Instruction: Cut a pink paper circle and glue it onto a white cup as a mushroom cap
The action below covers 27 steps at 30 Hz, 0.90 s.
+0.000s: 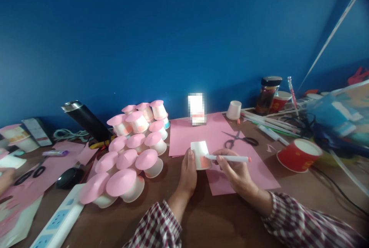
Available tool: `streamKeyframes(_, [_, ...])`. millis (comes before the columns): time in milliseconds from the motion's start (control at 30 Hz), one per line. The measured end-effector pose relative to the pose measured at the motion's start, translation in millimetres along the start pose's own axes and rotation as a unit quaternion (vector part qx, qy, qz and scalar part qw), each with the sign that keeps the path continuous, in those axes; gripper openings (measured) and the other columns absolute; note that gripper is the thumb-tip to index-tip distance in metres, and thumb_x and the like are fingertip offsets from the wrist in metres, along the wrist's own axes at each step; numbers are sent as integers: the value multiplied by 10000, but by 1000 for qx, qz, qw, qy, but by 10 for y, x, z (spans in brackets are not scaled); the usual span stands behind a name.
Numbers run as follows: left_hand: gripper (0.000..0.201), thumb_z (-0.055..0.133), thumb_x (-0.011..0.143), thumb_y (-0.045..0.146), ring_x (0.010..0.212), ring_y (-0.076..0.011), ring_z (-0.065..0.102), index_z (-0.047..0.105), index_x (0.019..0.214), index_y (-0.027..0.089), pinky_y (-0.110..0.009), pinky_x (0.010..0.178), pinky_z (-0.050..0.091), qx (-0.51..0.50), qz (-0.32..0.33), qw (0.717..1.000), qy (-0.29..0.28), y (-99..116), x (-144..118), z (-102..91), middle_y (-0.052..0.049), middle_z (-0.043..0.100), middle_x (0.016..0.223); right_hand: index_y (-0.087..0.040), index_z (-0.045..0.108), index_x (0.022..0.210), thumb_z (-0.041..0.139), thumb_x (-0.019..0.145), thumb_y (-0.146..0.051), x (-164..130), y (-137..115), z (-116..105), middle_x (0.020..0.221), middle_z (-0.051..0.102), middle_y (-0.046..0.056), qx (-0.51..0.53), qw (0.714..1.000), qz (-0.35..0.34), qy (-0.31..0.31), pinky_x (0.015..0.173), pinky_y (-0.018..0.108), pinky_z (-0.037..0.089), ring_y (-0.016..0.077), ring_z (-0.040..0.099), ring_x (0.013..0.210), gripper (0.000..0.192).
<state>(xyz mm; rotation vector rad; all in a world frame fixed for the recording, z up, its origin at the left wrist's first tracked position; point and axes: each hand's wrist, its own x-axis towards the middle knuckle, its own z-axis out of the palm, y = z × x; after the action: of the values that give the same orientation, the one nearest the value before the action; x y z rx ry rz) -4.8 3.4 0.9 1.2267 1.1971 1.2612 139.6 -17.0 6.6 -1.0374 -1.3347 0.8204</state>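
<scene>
1. The left hand [187, 171] curls around a small white paper cup [201, 155] lying on its side, resting on the brown table [219, 217] at the near edge of the pink paper sheet [198, 134].
2. The right hand [235, 171] pinches a white marker pen [229, 158], tip touching the cup; a loose grip could let the cup roll and smear.
3. Left of the cup, the pink-capped cup pile [132, 152] crowds close; the scissors [239, 139] lie beyond it. Open room is toward the person.

Bare brown table [201, 217] lies open below my wrists; approach from there is unobstructed. Left of my left hand [187, 173], the stacked pink-topped cups [132, 152] crowd close, blocking passage. Beyond my right hand [235, 171], scissors [240, 139] lie on the pink paper [187, 132]. Further right, a tipped red cup [298, 155] and cables [337, 186] stand in the way.
</scene>
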Motion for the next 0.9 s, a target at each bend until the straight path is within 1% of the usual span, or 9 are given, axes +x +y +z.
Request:
streamKeyframes(233, [425,333,900,471,998,-221,582,597,1022,162,-335,881,438,-2,4,1000,-8,-15,1,0,-97,651,1044,-189,615,882,557,861,-320,-26,7,4,753,640,33,22,1000,6,-4,542,241,476,137,576,631,144])
streamKeyframes(433, [425,320,900,478,853,-207,596,603,928,161,-332,801,463,12,-3,1000,-3,-18,-3,4,-89,654,914,-190,621,875,555,863,-333,-20,6,5,735,640,31,27,1000,5,3,545,246,484,138,577,619,158])
streamKeyframes(500, [425,316,902,477,841,-204,595,602,927,163,-329,789,466,12,-1,1000,-4,-14,-6,9,-85,652,904,-185,622,867,558,859,-340,-17,-2,8,728,640,37,25,1000,9,5,536,252,488,141,575,609,168])
streamKeyframes(633, [423,327,901,476,918,-212,592,603,979,166,-332,832,457,6,3,1000,-13,-3,-9,8,-85,656,964,-187,623,887,566,852,-341,-18,-14,14,735,642,41,22,1000,13,0,535,255,494,142,577,606,167])
streamKeyframes(733, [426,340,897,480,1032,-224,567,608,1003,165,-336,901,432,4,-14,1000,2,-24,6,-6,-101,648,1052,-189,623,861,562,851,-352,-13,-27,10,719,635,39,21,1000,13,4,542,256,496,143,574,608,175])
streamKeyframes(833, [465,347,889,503,1127,-239,524,602,1047,147,-357,956,400,-39,-21,999,14,-81,34,-11,-118,628,1132,-184,614,797,580,830,-378,-3,-47,5,674,618,33,23,1000,17,8,523,255,492,144,567,591,200])
streamKeyframes(900, [514,336,882,531,1115,-248,534,603,1046,123,-376,949,406,-76,-19,997,3,-112,50,-3,-131,637,1117,-183,607,784,591,820,-387,-2,-50,3,655,609,26,31,999,21,6,507,251,484,141,560,577,208])
